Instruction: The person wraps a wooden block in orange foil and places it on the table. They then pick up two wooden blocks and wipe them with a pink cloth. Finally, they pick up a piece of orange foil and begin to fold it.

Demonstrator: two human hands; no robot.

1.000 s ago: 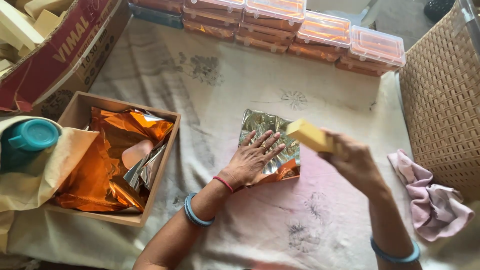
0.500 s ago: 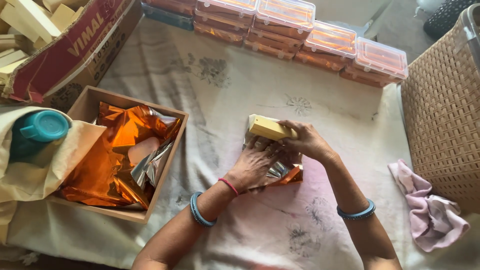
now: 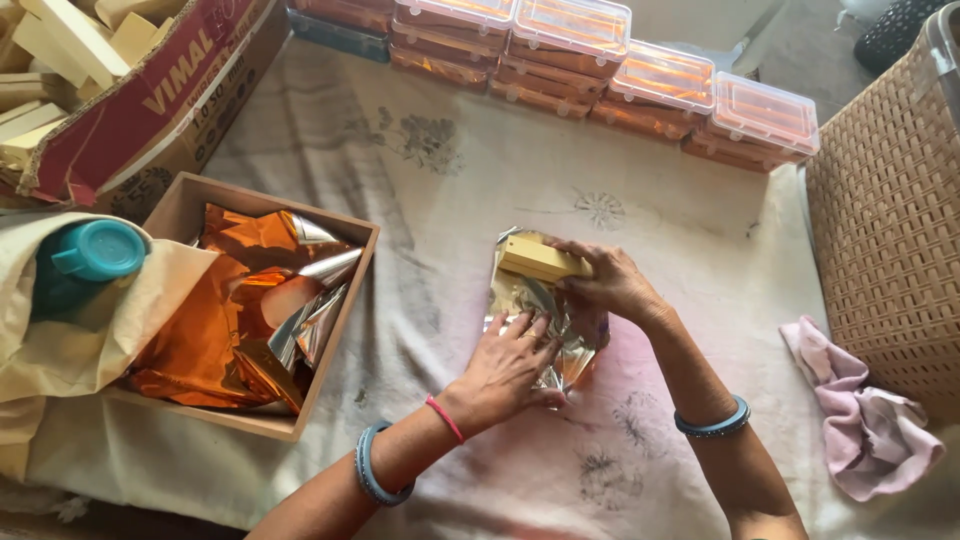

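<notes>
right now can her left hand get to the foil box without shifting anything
Probably yes. The left hand rests on the foil sheet beside the yellow bar, and only bare cloth lies between it and the open-topped foil box, so nothing blocks the way.

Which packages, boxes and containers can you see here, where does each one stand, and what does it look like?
Red printed cardboard carton: top left, holding pale yellow bars.
Plain brown open box: left of centre, rectangular, holding orange foil sheets.
Clear-lidded plastic boxes: a stacked row along the top, orange contents.
Woven basket: right edge, tan.
</notes>
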